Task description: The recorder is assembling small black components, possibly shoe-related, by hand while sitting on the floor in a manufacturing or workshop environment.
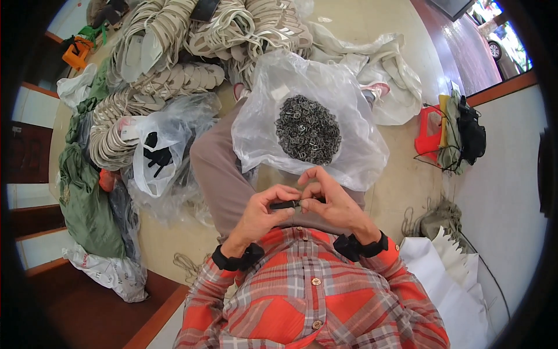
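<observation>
Both of my hands meet in front of my lap. My left hand (pixel 261 212) is closed in a pinch on a short black strap (pixel 283 205). At the strap's right end my right hand (pixel 332 203) pinches with thumb and fingers, its index finger raised and bent. Something small sits between those fingertips, too small to name for sure. Just beyond the hands, a clear plastic bag (pixel 250 136) lies spread over my legs, holding a heap of small dark metal buckles (pixel 308 131).
Stacks of beige shoe uppers (pixel 151 43) are piled at the far left. A white plastic bag (pixel 150 185) with black straps (pixel 158 154) lies left of my knee. Green cloth (pixel 87 198) is at the left; a red stool (pixel 428 131) and white sheets (pixel 436 279) are at the right.
</observation>
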A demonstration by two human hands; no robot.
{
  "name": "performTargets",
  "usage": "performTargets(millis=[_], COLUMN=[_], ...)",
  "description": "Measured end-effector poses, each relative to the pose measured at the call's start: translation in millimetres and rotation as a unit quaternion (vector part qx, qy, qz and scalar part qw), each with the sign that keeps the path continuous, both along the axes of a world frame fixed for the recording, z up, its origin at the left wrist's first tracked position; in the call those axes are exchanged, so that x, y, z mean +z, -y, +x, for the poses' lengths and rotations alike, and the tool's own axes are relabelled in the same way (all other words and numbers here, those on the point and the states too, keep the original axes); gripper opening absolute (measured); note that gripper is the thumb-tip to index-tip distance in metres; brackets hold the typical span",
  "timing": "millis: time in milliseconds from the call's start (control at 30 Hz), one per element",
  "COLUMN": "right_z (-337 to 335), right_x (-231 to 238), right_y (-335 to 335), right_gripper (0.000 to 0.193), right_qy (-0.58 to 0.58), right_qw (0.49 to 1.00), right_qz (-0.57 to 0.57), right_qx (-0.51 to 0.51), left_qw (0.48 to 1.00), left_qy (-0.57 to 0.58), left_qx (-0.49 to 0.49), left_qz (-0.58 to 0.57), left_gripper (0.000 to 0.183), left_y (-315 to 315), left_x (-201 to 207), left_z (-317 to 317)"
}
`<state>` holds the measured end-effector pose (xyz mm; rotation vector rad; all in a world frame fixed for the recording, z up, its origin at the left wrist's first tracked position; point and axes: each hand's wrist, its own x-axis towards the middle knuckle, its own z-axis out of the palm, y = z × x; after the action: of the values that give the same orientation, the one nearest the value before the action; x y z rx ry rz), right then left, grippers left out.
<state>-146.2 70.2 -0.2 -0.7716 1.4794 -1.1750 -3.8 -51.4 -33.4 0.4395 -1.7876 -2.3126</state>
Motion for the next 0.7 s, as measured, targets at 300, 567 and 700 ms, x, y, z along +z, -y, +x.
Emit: performTargets(millis=[300,567,700], right_z=[8,32,38], right_x=[3,-7,-16], right_y=[27,18,18], right_gripper=[0.028,0.031,0.020], right_qy=[-0.472,-0.399,-0.536], right_qw=[0.870,0.914,0.840], right_qz=[-0.136,-0.055,-0.083], right_qx=[-0.049,-0.049,-0.016], left_qw=[0.976,0.939,0.932], left_qy=[0.073,0.075,0.118], left_qx=[0.198,0.193,0.213], left_qz=[-0.053,-0.274,-0.270], left_gripper=[0.019,0.023,0.028], left_y=[2,-21,-23], left_x=[2,-9,1], left_z=[-9,-4,1])
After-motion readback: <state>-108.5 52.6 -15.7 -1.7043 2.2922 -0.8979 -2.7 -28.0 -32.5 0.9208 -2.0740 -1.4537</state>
